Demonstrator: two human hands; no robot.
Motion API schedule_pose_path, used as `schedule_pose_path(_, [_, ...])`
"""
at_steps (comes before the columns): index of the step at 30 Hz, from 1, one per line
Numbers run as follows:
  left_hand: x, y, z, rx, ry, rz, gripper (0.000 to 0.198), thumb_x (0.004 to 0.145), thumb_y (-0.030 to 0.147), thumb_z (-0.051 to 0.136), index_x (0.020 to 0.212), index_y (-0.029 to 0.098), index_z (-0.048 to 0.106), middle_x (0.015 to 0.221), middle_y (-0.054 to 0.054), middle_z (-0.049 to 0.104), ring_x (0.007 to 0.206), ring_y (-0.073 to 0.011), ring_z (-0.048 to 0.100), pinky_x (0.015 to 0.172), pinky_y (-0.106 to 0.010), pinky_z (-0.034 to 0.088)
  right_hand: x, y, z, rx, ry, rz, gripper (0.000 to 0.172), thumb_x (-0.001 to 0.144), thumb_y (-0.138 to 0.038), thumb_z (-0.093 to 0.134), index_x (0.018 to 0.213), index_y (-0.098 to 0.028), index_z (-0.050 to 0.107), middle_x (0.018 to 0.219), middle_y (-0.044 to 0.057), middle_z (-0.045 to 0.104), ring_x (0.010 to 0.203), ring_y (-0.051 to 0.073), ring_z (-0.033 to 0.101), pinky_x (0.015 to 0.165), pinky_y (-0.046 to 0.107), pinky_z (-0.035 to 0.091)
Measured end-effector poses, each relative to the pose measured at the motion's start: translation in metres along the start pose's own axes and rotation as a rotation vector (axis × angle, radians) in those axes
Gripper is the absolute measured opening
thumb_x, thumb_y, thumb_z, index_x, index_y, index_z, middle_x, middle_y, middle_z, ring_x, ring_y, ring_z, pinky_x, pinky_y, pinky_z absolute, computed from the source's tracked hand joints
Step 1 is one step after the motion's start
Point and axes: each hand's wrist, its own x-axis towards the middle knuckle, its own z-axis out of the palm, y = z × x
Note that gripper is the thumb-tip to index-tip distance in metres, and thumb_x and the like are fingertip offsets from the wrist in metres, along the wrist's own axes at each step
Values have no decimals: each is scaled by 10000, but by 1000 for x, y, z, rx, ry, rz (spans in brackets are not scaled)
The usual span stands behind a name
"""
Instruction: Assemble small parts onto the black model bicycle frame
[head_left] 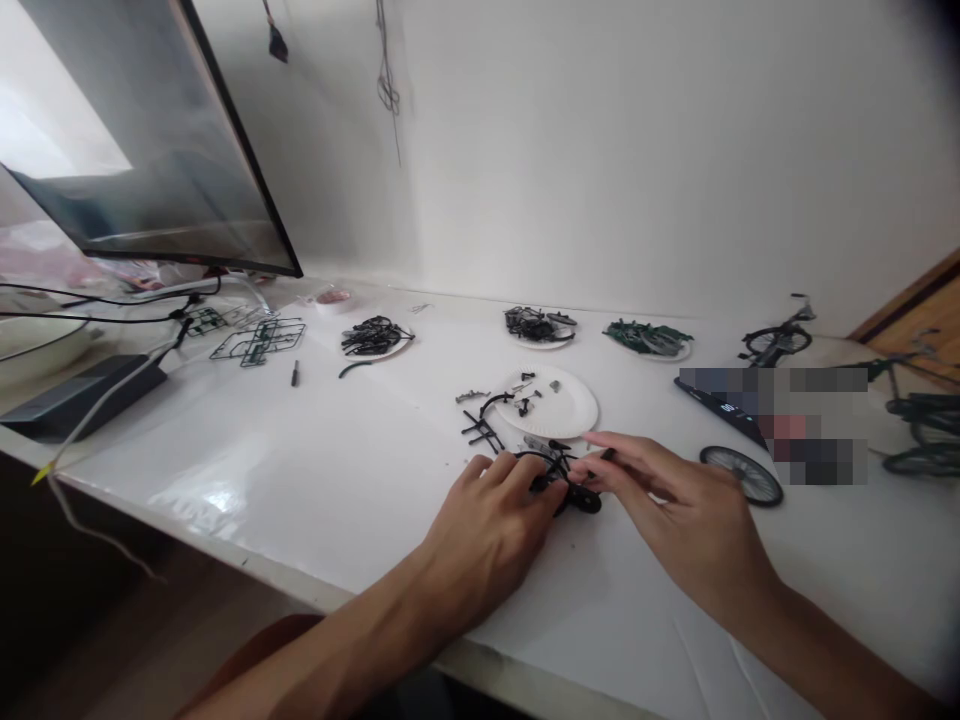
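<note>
My left hand (487,530) grips a partly built black plastic model bicycle (562,482) on the white table (225,450), and its fingers cover part of the frame. My right hand (667,500) is just to the right of the model, pinching a small black plastic part (607,454) between thumb and forefinger. Behind both hands lies a white paper plate (555,402) holding several small dark parts. A black sprue piece (481,431) rests by its left rim. A loose spoked model wheel (742,475) lies to the right of my right hand.
Along the back are paper plates of black (375,338) and green (649,340) parts. A finished model bicycle (776,342) stands at right. A monitor (142,140), cables and a black box (82,400) occupy the left. A pixelated patch (772,425) hides part of the right.
</note>
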Motion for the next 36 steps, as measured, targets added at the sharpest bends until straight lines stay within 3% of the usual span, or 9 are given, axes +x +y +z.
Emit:
schedule_pose_path(4, [1, 0, 0, -1, 1, -5, 318, 1053, 247, 411, 1351, 227, 520, 1270, -82, 588, 1001, -234, 570, 783, -397, 487, 0, 3, -5, 36, -62, 1, 307, 995, -218, 554, 1286, -218, 652, 1033, 17, 797, 849, 150, 777, 791, 239, 648])
schedule_pose_path(6, [2, 0, -1, -3, -10, -15, 307, 1046, 234, 424, 1332, 229, 536, 1267, -81, 590, 999, -233, 573, 789, -394, 488, 1, 3, -9, 12, -51, -27, 268, 988, -220, 573, 1234, -226, 680, 1063, 13, 791, 837, 142, 775, 805, 235, 641])
schedule_pose_path(10, [2, 0, -1, -11, -9, -17, 305, 1043, 224, 424, 1325, 226, 540, 1254, -76, 594, 988, -232, 576, 792, -399, 491, 2, -3, -11, -160, 66, -222, 100, 915, -205, 693, 1006, -208, 734, 896, 9, 801, 724, 140, 758, 745, 226, 630])
schedule_pose_path(13, [1, 0, 1, -14, 0, -4, 310, 1049, 237, 411, 1334, 222, 531, 1267, -78, 588, 998, -237, 572, 778, -403, 489, 3, -7, -9, -196, 81, -309, 93, 896, -166, 711, 988, -178, 721, 904, 39, 799, 729, 141, 753, 731, 224, 618])
schedule_pose_path(16, [1, 0, 1, -18, 5, -4, 312, 1051, 239, 408, 1338, 220, 529, 1253, -76, 593, 986, -234, 571, 774, -401, 486, 4, -7, -8, -171, 38, -263, 168, 919, -147, 675, 1082, -161, 712, 981, 56, 800, 811, 147, 764, 767, 219, 615])
schedule_pose_path(23, [1, 0, 1, -15, 14, -4, 300, 1050, 243, 419, 1321, 217, 545, 1269, -79, 592, 1001, -233, 570, 779, -394, 483, 1, -4, -12, 43, -162, 5, 318, 1021, -225, 503, 1329, -222, 583, 1041, 3, 794, 913, 115, 760, 862, 215, 606])
schedule_pose_path(27, [1, 0, 1, -13, 3, -8, 304, 1048, 241, 424, 1326, 214, 544, 1247, -81, 601, 996, -235, 569, 786, -396, 483, 0, -7, -10, 138, -212, 101, 191, 1021, -270, 513, 1166, -277, 637, 1054, -19, 774, 951, 114, 741, 856, 209, 595])
schedule_pose_path(32, [0, 0, 2, -8, 8, -11, 316, 1053, 229, 404, 1339, 215, 539, 1262, -85, 594, 995, -234, 574, 792, -405, 487, 2, -10, -9, 56, -125, 42, 145, 955, -282, 635, 1064, -293, 729, 1071, -11, 723, 977, 125, 692, 813, 196, 570])
schedule_pose_path(36, [1, 0, 2, -8, 11, -12, 314, 1052, 235, 404, 1333, 220, 544, 1265, -79, 594, 994, -234, 576, 787, -408, 490, 2, -12, -10, -8, -77, -10, 226, 938, -241, 659, 1140, -308, 734, 932, -19, 700, 851, 112, 678, 762, 195, 565])
